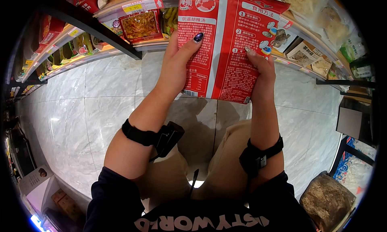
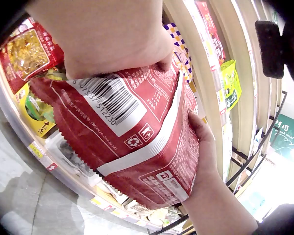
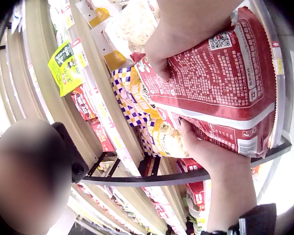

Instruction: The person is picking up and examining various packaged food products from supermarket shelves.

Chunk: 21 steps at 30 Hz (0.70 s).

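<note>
A large red soup-mix packet (image 1: pixel 219 50), printed in white with a pale stripe down its middle, is held up between both hands, its text-covered back toward the head camera. The left hand (image 1: pixel 177 62) grips its left side, the dark-nailed thumb across the print and the other fingers hidden behind. On the opposite side the right hand (image 1: pixel 263 72) holds the packet with its thumb on the front. A barcode on the packet (image 2: pixel 110 105) shows near the left hand in the left wrist view. The packet's QR code (image 3: pixel 219 41) lies beside the right hand in the right wrist view.
Behind the packet runs a shelf (image 1: pixel 113 10) with price labels and packaged foods, including a red bag with a clear window (image 1: pixel 140 25). Grey floor tiles (image 1: pixel 60 111) spread below. A brown bulky bag (image 1: pixel 327 197) sits at lower right. A green pouch (image 3: pixel 66 68) hangs at a shelf edge.
</note>
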Available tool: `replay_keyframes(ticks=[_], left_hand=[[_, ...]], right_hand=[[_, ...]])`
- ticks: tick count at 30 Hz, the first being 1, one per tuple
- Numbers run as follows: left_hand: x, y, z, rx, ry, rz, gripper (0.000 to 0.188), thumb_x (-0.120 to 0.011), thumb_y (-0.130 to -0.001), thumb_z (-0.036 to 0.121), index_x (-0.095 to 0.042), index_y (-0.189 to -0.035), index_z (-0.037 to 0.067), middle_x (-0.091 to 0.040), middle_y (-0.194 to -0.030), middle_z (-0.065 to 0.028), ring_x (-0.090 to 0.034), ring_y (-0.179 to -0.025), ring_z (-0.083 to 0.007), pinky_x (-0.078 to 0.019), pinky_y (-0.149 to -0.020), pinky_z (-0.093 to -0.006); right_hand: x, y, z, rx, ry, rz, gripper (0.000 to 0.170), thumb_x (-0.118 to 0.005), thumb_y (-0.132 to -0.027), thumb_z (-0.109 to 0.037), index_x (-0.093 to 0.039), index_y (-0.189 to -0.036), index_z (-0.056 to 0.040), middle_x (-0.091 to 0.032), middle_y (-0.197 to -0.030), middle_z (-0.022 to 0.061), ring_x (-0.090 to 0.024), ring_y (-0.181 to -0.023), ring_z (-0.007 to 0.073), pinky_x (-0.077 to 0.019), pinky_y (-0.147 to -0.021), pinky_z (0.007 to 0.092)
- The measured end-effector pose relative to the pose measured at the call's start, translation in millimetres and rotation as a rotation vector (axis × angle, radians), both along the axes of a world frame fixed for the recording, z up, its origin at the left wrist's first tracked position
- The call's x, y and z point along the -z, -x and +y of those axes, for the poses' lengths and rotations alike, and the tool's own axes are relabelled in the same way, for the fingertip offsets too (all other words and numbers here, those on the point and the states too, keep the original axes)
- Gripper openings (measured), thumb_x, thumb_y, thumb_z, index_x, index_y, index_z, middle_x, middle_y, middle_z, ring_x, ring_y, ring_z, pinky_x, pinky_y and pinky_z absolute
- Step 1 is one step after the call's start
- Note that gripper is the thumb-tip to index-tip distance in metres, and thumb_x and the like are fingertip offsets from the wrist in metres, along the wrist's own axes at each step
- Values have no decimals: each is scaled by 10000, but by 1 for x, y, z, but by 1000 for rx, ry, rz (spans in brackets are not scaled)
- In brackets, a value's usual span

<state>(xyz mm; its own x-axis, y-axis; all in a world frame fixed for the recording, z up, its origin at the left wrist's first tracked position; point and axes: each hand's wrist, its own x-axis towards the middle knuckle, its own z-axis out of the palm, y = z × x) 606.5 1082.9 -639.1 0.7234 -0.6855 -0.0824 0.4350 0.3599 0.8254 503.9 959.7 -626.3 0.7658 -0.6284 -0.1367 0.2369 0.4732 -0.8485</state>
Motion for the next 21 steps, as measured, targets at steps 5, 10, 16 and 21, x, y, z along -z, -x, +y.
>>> replay_keyframes(ticks=[5, 10, 16, 21], left_hand=[[0, 1, 0, -4, -4, 2, 349, -512, -822, 155, -397, -1128, 32, -549, -989, -77, -564, -837, -124, -465, -722, -252], [0, 0, 1, -3, -7, -11, 352, -514, -822, 155, -397, -1129, 32, -549, -991, -76, -560, -841, -122, -458, -728, -248], [1, 0, 0, -9, 1, -15, 343, -515, -822, 154, -401, -1121, 29, -548, -989, -74, -559, -836, -118, -456, -729, -247], [1, 0, 1, 4, 4, -4, 339, -515, -822, 157, -402, -1116, 28, -549, -987, -75, -562, -832, -120, -461, -720, -248]], right_hand=[[-1, 0, 0, -3, 17, -2, 283, -571, -721, -78, -506, -990, -15, -591, -858, 73, -583, -706, 125, -479, -605, 227], [-1, 0, 1, -5, 24, -5, 278, -567, -723, -80, -506, -987, -15, -592, -854, 75, -583, -701, 125, -479, -599, 227], [0, 0, 1, -1, 17, -4, 282, -577, -717, -90, -509, -981, -17, -592, -851, 73, -584, -700, 128, -480, -601, 232], [0, 0, 0, -7, 25, 12, 284, -580, -714, -93, -511, -979, -18, -593, -851, 74, -585, -702, 131, -480, -604, 237]])
